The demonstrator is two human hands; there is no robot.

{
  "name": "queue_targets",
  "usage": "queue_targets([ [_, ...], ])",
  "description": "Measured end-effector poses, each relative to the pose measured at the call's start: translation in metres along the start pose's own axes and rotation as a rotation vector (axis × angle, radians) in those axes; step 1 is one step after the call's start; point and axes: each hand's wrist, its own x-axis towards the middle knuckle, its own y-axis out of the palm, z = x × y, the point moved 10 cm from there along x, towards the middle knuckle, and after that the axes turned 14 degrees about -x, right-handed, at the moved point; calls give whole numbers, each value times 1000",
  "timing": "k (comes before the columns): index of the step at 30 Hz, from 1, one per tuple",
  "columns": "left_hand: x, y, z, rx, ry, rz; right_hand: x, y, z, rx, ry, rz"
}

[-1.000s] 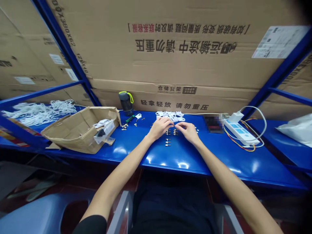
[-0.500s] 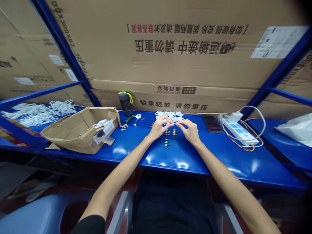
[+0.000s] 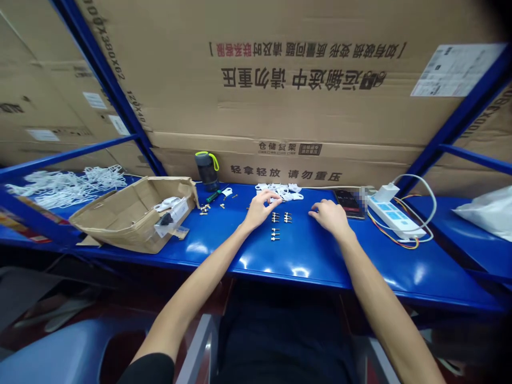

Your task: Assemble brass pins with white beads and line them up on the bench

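My left hand (image 3: pixel 259 210) is over the blue bench (image 3: pixel 240 242), its thumb and index finger pinched together just in front of several white plastic pieces (image 3: pixel 284 191). Whatever small thing sits in that pinch is too tiny to make out. To its right, my right hand (image 3: pixel 331 215) is low over the bench, palm down, fingers bent and slightly apart, with nothing visible in them. Between the hands lie small brass-and-white pin-like parts (image 3: pixel 275 233) in a column, beside a second short group (image 3: pixel 287 217).
An open cardboard box (image 3: pixel 120 229) stands left, near white cords (image 3: pixel 76 184). Behind it are a dark bottle (image 3: pixel 207 172), a green-handled screwdriver (image 3: pixel 213 196) and loose brass bits (image 3: pixel 205 209). At right lie a phone (image 3: pixel 347 202) and a power strip (image 3: pixel 396 216).
My right hand has parted from the left and moved right, toward the phone, its fingers loosening. My left hand has stayed nearly in place, still pinched.
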Motion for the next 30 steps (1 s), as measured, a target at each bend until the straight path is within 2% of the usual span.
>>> queue_targets([
  [5,0,-2,2,35,-12,-14,0,5,-3,-5,3,59],
  [15,-1,3,4,16,-6,28,3,7,-4,139,32,65],
  [21,-1,3,2,29,-3,30,4,1,15,296,-99,14],
  [30,-1,2,3,42,-16,36,5,12,10,271,-164,70],
])
